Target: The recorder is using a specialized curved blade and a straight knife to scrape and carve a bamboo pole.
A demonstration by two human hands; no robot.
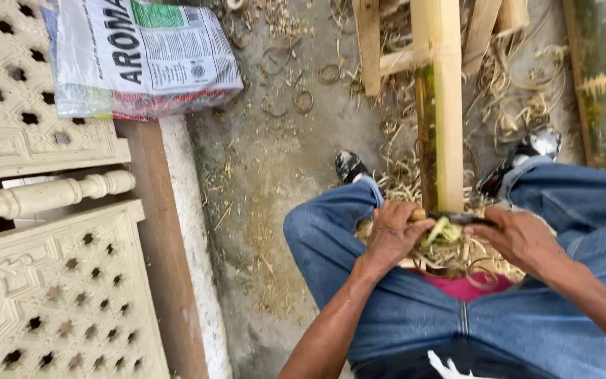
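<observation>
A thick bamboo pole (440, 105), partly green and partly shaved pale, runs from the top of the head view down to my lap. A dark two-handled blade (457, 219) lies across its near end. My left hand (392, 235) grips the blade's left handle. My right hand (520, 237) is closed on the right handle. Pale curled shavings (450, 254) pile up on my lap between both hands. My knees in blue jeans (331, 231) sit on either side of the pole.
A second green bamboo pole (595, 77) lies at the right. A wooden frame (380, 49) stands behind the pole. A printed plastic sack (142, 52) lies top left. Cream carved panels (50, 281) and a baluster (43, 196) fill the left. Shavings litter the concrete floor (275, 161).
</observation>
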